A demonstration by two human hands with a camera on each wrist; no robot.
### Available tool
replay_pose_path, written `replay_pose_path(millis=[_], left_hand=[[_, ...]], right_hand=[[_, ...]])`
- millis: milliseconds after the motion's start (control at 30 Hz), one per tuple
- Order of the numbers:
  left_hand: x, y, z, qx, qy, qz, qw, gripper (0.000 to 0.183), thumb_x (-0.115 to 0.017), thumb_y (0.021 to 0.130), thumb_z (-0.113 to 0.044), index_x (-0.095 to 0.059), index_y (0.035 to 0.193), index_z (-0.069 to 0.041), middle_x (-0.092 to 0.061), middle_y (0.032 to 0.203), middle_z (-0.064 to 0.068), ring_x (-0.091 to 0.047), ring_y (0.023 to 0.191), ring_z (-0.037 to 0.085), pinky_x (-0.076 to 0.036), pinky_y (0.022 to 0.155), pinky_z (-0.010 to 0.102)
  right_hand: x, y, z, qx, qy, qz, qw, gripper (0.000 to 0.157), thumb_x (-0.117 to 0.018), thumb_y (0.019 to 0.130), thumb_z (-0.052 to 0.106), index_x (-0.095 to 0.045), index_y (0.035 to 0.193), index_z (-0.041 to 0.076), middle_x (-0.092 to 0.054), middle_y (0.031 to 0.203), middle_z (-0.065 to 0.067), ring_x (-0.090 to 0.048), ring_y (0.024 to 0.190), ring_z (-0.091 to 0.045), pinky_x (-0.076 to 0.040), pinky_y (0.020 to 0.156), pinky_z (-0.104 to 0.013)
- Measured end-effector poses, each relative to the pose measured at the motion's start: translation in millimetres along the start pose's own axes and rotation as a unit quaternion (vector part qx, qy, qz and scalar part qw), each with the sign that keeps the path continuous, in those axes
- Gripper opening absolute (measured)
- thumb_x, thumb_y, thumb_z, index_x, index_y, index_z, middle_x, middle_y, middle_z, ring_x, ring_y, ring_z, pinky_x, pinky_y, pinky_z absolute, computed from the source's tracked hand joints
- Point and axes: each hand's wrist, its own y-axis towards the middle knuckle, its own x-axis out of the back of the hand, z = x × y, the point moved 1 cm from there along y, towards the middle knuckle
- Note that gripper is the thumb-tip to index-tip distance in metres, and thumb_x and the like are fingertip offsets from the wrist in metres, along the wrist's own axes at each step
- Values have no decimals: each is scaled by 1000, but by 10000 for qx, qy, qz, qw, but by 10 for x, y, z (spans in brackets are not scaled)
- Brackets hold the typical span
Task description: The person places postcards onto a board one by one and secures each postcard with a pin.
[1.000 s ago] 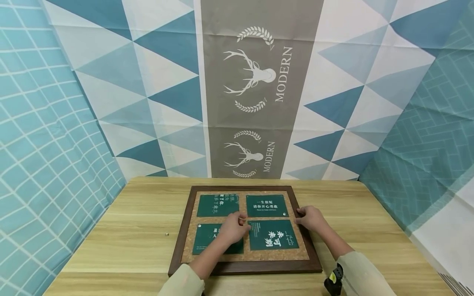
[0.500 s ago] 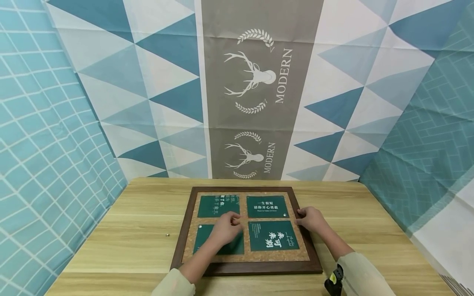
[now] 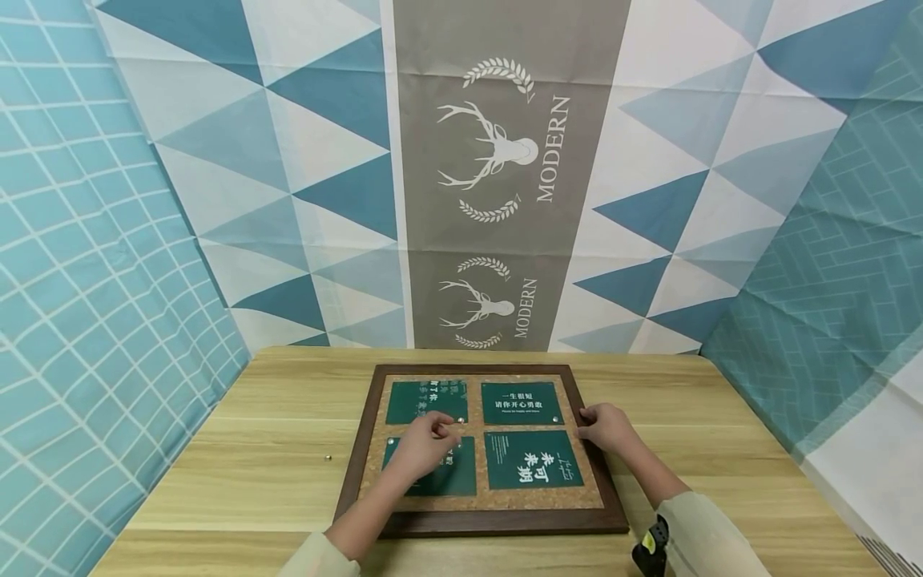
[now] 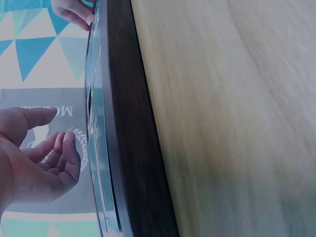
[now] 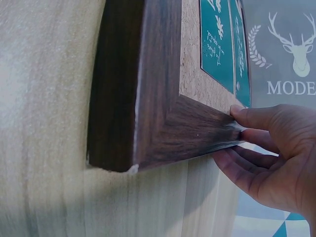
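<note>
A cork board with a dark wooden frame (image 3: pixel 505 523) lies on the table, bearing several green cards with white writing. My left hand (image 3: pixel 424 446) hovers over the lower left card (image 3: pixel 450 477); in the left wrist view its thumb and loosely bent fingers are apart, with nothing between them. My right hand (image 3: pixel 611 428) grips the frame's right side, thumb on top and fingers below, as the right wrist view shows. Small pushpins show on the upper left card (image 3: pixel 414 401), the upper right card (image 3: pixel 519 403) and the lower left card. The lower right card (image 3: pixel 534 461) lies beside it.
A small loose pin (image 3: pixel 328 457) lies on the wooden table (image 3: pixel 252 481), left of the board. Behind the table hangs a patterned cloth (image 3: pixel 476 200) with deer heads and triangles. Blue tiled-print sheets (image 3: pixel 94 240) line the sides.
My left hand has drawn back leftward from between the cards to over the lower left card, uncovering a pin on the upper left card. My right hand stays on the frame.
</note>
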Motion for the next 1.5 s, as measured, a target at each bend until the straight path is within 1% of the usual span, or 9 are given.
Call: replay_pose_path(millis=[200, 333, 467, 567, 767, 967, 1200, 1367, 1500], left_hand=[[128, -36, 29, -55, -161, -205, 9996, 33, -63, 88, -12, -59, 115, 5, -57, 91, 11, -53, 73, 16, -44, 56, 27], [231, -71, 76, -12, -248, -283, 9993, 33, -63, 88, -12, -59, 115, 5, -57, 91, 11, -52, 72, 16, -44, 57, 28], [351, -108, 117, 202, -43, -400, 9990, 32, -64, 88, -18, -61, 115, 0, -59, 92, 8, -52, 73, 15, -43, 58, 28], [445, -134, 156, 297, 128, -570, 9979, 30, -64, 88, -18, -63, 113, -1, -60, 91, 7, -53, 73, 15, -43, 58, 27], [678, -221, 254, 478, 141, -783, 9957, 31, -64, 87, -16, -62, 112, 2, -59, 89, 8, -51, 73, 16, -44, 56, 26], [903, -304, 358, 561, 281, -867, 9943, 34, -64, 88, -16, -61, 115, 4, -60, 89, 10, -53, 74, 16, -44, 56, 26], [1123, -402, 517, 715, 373, -834, 9932, 40, -63, 89, -21, -58, 119, 5, -60, 94, 14, -55, 76, 17, -44, 57, 28], [1251, -454, 650, 833, 460, -895, 9914, 39, -61, 89, -18, -57, 119, 7, -61, 95, 15, -56, 75, 16, -45, 57, 27], [1324, -467, 722, 838, 530, -924, 9908, 38, -60, 89, -16, -57, 118, 8, -61, 95, 16, -56, 75, 17, -44, 58, 26]], right_hand=[[8, 8, 28, -70, 4, -10, 10000, 42, -66, 84, 9, -57, 119, -12, -57, 124, -27, -51, 116, -44, -50, 88, -47], [7, 11, 45, -141, -11, -11, 9999, 42, -67, 84, 9, -57, 119, -12, -57, 124, -26, -51, 117, -44, -50, 88, -47], [1, 4, 43, -173, -37, -16, 9998, 42, -67, 84, 9, -57, 119, -12, -57, 124, -26, -50, 117, -44, -50, 88, -47], [0, -5, 37, -176, -26, -18, 9998, 42, -66, 84, 9, -57, 119, -13, -57, 123, -27, -52, 115, -43, -51, 87, -46], [-9, 2, 25, -191, -29, -16, 9998, 43, -66, 85, 9, -56, 120, -13, -57, 124, -27, -52, 116, -42, -51, 87, -46], [-14, -3, 15, -128, -66, -29, 9999, 42, -66, 84, 8, -57, 119, -13, -57, 123, -27, -51, 116, -43, -50, 88, -47], [-41, 6, 20, -65, -100, -33, 9999, 42, -66, 84, 9, -57, 119, -13, -58, 123, -27, -51, 116, -44, -49, 89, -48], [-42, 3, 29, -7, -101, 7, 9999, 43, -66, 84, 10, -57, 119, -14, -57, 123, -27, -50, 116, -44, -49, 89, -48], [-18, -8, 20, -7, -103, 8, 9999, 43, -65, 85, 9, -56, 120, -13, -56, 125, -27, -49, 117, -45, -49, 89, -49]])
